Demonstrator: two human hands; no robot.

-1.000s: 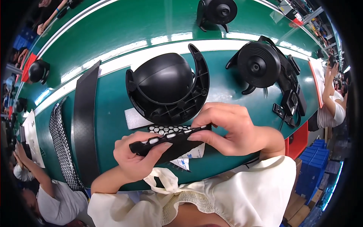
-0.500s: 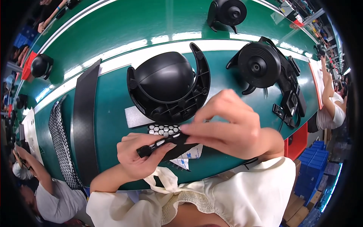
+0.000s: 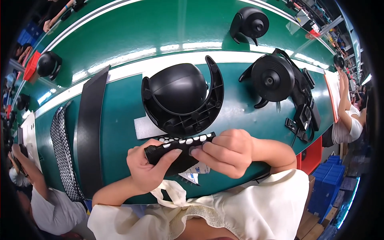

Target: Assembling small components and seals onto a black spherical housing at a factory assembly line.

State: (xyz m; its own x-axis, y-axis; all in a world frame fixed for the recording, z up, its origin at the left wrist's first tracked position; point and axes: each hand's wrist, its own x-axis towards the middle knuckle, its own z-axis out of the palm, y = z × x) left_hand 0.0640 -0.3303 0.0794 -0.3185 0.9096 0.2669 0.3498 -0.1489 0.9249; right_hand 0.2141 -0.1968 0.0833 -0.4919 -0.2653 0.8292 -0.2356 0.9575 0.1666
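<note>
A black strip of soft-looking material with a row of white dots along its edge (image 3: 182, 160) is stretched between my two hands, close in front of my body. My left hand (image 3: 145, 163) grips its left end, thumb on the near face. At the other end, my right hand (image 3: 231, 153) pinches it with thumb and curled fingers. Just beyond stands a glossy black helmet-like shell (image 3: 176, 90) with a curved ribbed frame around it. Below the strip, white printed pieces of backing paper (image 3: 191, 177) show, partly hidden. A white rectangular pad (image 3: 147, 128) lies beside the frame.
On the left lie a long black sheet (image 3: 91, 132) and a dotted curved strip (image 3: 66, 156). A black shell with a round disc (image 3: 273, 78) and straps with buckles (image 3: 306, 118) sit at right. Another black shell (image 3: 252, 24) is on the far green surface. Co-workers sit both sides.
My right hand has come down and closed on the strip's right end. The strip, bunched before, is now spread wider with its dotted edge upward. The view has shifted slightly.
</note>
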